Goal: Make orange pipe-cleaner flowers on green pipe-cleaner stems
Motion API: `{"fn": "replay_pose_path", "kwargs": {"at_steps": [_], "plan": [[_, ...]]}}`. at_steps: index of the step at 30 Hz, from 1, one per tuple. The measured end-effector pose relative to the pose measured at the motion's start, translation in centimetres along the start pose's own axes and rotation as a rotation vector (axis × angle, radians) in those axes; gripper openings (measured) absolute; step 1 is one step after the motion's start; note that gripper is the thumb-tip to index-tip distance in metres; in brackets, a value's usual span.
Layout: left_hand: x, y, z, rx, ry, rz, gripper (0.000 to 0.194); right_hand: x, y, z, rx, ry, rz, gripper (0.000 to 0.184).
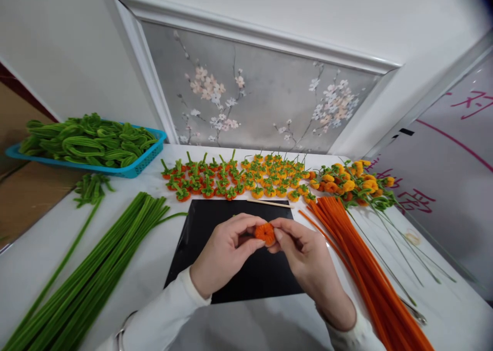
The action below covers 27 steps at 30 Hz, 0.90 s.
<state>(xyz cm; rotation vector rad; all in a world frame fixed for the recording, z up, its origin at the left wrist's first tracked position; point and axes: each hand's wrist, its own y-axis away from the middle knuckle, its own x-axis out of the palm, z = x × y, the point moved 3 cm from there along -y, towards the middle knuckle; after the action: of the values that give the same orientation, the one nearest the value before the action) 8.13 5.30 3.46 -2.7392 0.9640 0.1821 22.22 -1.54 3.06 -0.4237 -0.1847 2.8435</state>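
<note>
Between my two hands, above a black mat (pixel 239 281), is a small round orange pumpkin (pixel 265 234) of fuzzy pipe cleaner, with a dimple in its middle. My left hand (pixel 231 245) pinches it from the left with thumb and fingers. From the right, the thumb and fingertips of my right hand (pixel 304 251) close on its other edge. Just beyond the mat's far edge lies a thin pale wooden stick (pixel 270 203). Behind it stand rows of finished orange pumpkins (pixel 208 189) and yellow pumpkins (pixel 269 179) with green tops.
Long green pipe cleaners (pixel 96 269) lie at the left, long orange ones (pixel 362 258) at the right. A blue basket (pixel 144 161) holds green loops at the back left. Yellow and orange pieces (pixel 348 184) on thin green stems are heaped at the back right, before a framed wall panel (pixel 262 94).
</note>
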Motion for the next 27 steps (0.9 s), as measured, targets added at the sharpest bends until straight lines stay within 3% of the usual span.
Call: {"fn": "replay_pose_path", "kwargs": {"at_steps": [3,9,19,23,27], "plan": [[-0.1,-0.1,0.3,-0.026,0.082,-0.016,0.021,-0.5,0.0,-0.1,0.013,0.008,-0.024,0.025],[-0.2,0.1,-0.1,0.034,-0.017,-0.076,0.022,-0.6,0.1,0.2,0.046,-0.051,-0.021,0.021],[0.4,0.4,0.3,0.036,-0.095,0.037,0.024,0.3,-0.1,0.1,0.055,-0.006,0.033,0.019],[0.4,0.3,-0.2,0.044,-0.168,0.058,0.019,0.1,-0.3,0.2,0.126,-0.143,0.062,0.021],[0.4,0.2,-0.3,0.031,-0.082,0.041,0.018,0.2,-0.5,-0.1,0.152,-0.224,0.071,0.025]]}}
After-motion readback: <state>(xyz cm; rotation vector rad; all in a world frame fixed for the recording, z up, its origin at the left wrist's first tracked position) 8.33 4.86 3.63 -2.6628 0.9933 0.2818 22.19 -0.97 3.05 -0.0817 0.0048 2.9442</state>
